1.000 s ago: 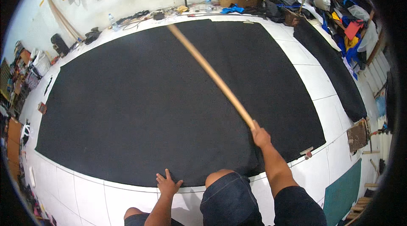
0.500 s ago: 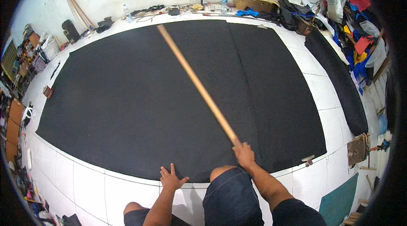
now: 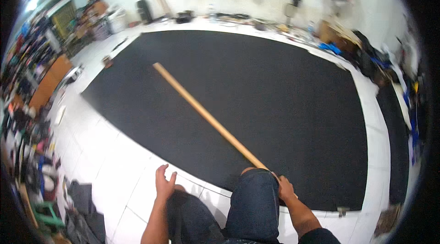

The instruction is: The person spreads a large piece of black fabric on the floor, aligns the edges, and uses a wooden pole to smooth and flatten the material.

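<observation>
A large sheet of black fabric [image 3: 293, 106] lies spread over the white tiled floor in front of me. My right hand [image 3: 286, 189], beside my right knee, is closed around the near end of a long wooden stick [image 3: 208, 116]. The stick slants across the sheet toward the far left; whether its far end touches the fabric I cannot tell. Off the sheet's near left edge, my left hand [image 3: 165, 183] is raised by my left knee, its fingers apart and nothing in it. A metal clip [image 3: 342, 212] grips the sheet's near right edge.
A narrow black fabric strip [image 3: 395, 138] lies along the right. Piled goods and a brown board [image 3: 50, 83] line the left side, with a green stool [image 3: 49, 215] at lower left. A small tin [image 3: 107, 61] stands by the far left corner; a cardboard box [image 3: 337, 37] sits far right.
The view has swung to the left. My left hand has lifted away from the sheet's near edge. My right hand has drawn back beside my knee, and the stick lies at a flatter slant.
</observation>
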The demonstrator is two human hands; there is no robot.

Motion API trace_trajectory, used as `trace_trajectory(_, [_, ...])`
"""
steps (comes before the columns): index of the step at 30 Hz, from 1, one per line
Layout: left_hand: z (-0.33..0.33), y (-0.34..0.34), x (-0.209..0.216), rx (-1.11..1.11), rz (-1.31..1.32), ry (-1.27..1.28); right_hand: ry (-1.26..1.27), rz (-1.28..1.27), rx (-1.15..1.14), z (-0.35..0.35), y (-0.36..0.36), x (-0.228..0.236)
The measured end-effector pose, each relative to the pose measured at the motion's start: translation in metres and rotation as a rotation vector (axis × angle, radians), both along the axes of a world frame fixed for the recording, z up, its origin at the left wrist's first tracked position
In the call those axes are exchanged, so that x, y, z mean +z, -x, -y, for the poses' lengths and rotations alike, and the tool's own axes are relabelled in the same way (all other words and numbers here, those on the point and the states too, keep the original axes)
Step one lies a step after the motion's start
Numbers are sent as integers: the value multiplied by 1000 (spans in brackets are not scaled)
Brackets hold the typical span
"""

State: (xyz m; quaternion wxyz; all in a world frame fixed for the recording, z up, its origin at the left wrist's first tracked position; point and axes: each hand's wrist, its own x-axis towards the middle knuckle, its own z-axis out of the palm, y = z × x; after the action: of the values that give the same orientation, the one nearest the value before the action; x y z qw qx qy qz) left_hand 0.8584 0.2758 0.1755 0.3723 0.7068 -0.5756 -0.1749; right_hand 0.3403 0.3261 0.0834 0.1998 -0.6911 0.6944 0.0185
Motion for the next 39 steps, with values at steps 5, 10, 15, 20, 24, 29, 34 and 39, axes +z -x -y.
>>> trace_trajectory(5, [-81, -128, -20, 366, 54, -98, 177, 49, -15, 68, -54, -15])
trace_trajectory(10, [-131, -199, -89, 683, -173, -356, 121, 83, -34, 168, -134, -10])
trace_trajectory(15, [-12, -223, -151, 612, 23, -187, 65, 140, 44, 305, -255, -19])
trace_trajectory(20, [222, -208, -152, 286, 347, -127, 39, 157, 274, 420, -435, -40])
trace_trajectory(24, [342, -235, -174, 533, 424, -243, -45, 114, 524, 458, -550, -26])
trace_trajectory(29, [385, -227, -207, 613, 411, -418, -8, 154, 776, 504, -648, -35])
trace_trajectory(34, [395, -231, -195, 561, 391, -554, -50, 206, 846, 521, -702, -53])
trace_trajectory(39, [393, -225, -191, 592, 369, -562, -21, 156, 751, 590, -650, -34])
